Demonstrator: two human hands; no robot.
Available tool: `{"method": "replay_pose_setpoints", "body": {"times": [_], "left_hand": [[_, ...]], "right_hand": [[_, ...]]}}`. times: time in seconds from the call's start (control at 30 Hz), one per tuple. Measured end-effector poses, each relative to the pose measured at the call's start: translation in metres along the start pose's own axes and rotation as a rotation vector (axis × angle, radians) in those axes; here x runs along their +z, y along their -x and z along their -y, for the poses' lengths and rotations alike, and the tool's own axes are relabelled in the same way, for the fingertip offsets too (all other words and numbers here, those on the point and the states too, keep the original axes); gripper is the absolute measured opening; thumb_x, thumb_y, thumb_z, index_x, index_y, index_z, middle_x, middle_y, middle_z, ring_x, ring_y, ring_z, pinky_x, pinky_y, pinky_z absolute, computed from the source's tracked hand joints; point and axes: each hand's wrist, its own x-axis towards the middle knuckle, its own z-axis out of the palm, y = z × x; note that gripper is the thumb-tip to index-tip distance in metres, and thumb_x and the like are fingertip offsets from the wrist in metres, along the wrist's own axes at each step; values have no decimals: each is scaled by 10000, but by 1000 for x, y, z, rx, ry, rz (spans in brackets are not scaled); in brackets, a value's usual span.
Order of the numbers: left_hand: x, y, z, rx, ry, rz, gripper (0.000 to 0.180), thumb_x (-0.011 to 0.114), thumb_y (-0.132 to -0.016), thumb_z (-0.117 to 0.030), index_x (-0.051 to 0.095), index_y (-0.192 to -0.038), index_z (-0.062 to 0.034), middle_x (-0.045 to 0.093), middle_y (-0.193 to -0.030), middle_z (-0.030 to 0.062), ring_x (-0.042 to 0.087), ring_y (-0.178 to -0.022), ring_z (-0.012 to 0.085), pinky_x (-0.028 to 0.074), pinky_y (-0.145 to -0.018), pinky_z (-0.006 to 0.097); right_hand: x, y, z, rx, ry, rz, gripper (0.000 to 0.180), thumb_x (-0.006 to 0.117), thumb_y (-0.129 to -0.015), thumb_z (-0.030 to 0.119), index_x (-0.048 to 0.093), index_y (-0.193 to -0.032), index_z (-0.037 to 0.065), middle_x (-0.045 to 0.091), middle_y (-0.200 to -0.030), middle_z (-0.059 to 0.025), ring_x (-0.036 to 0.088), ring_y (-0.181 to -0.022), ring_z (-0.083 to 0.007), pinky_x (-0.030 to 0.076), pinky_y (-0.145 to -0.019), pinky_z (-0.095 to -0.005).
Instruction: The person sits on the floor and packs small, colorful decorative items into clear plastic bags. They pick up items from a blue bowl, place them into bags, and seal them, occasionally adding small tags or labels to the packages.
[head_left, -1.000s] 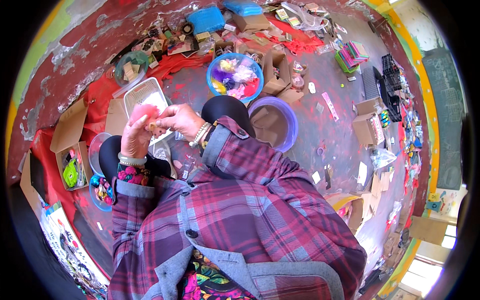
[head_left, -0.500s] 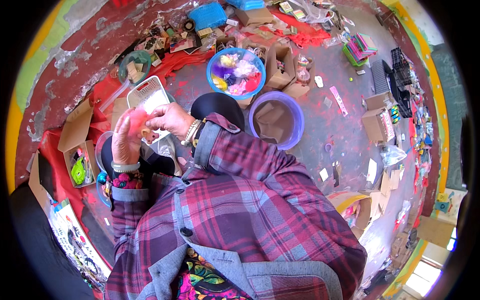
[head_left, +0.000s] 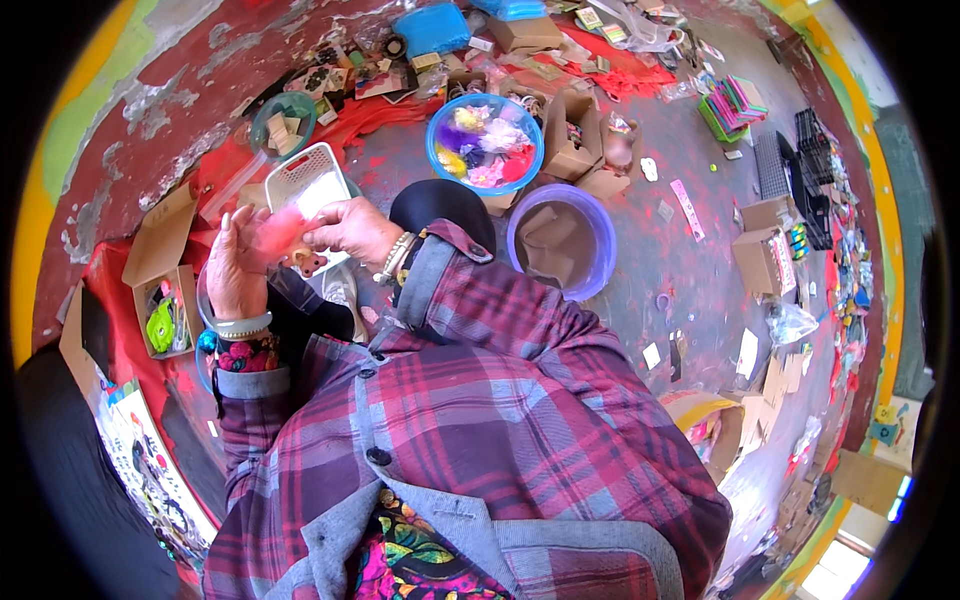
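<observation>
My right hand [head_left: 357,232] pinches a pink fluffy ball [head_left: 277,234] between thumb and fingertips. Under those fingers hangs a small tan animal figure [head_left: 308,262] with round ears; whether it is joined to the fluff I cannot tell. Upright beside the fluff, my left hand [head_left: 238,272] has its fingers stretched out and the palm turned toward it. Behind my hands stands a white plastic basket [head_left: 303,172] with something white in it. A blue basin [head_left: 436,165] farther off holds several fluffy balls in purple, yellow, white, pink and red.
A purple tub [head_left: 603,250] with brown cardboard inside stands right of my knee. Open cardboard boxes [head_left: 573,125] sit behind it. At the left, a box [head_left: 152,320] holds a bright green item. A green bowl [head_left: 283,110] and scattered goods line the wall.
My left hand's fingers have straightened and spread beside the fluff. My right hand keeps its pinch, and the tan figure now hangs more visibly below it. The view has shifted slightly.
</observation>
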Motion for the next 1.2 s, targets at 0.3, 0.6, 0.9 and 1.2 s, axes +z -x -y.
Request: {"method": "replay_pose_setpoints", "body": {"times": [0.3, 0.6, 0.9, 1.2], "left_hand": [[0, 12, -7, 154, 2, -40, 228, 496, -900, -141, 581, -1013, 38, 636, -960, 147, 620, -888, 227, 499, -800, 340], [19, 43, 9, -33, -149, 72, 269, 498, -910, -171, 580, -1039, 51, 639, -958, 162, 625, -899, 230, 488, -834, 327], [21, 46, 14, -48, -171, 95, 263, 524, -895, -167, 603, -1033, 43, 642, -973, 147, 613, -921, 198, 466, -848, 286], [14, 45, -8, -78, -564, 116, 243, 579, -859, -170, 650, -987, 23, 606, -1079, 112, 570, -814, 80, 438, -667, 167]], "right_hand": [[7, 12, 27, 86, 56, 79, 532, 656, -800, 203, 446, -1225, -39, 599, -1002, -69, 554, -877, -107, 421, -735, -225], [6, 26, 51, -152, -55, -61, 442, 678, -789, 192, 518, -1147, -11, 611, -1022, -88, 561, -909, -129, 418, -814, -240], [-10, 37, 53, -96, 34, -195, 189, 657, -806, 165, 634, -909, 8, 668, -805, -76, 626, -722, -114, 418, -521, -189], [-9, 38, 48, -44, -4, -146, 233, 612, -846, 241, 616, -942, 29, 664, -819, -91, 647, -767, -161, 501, -646, -242]]}}
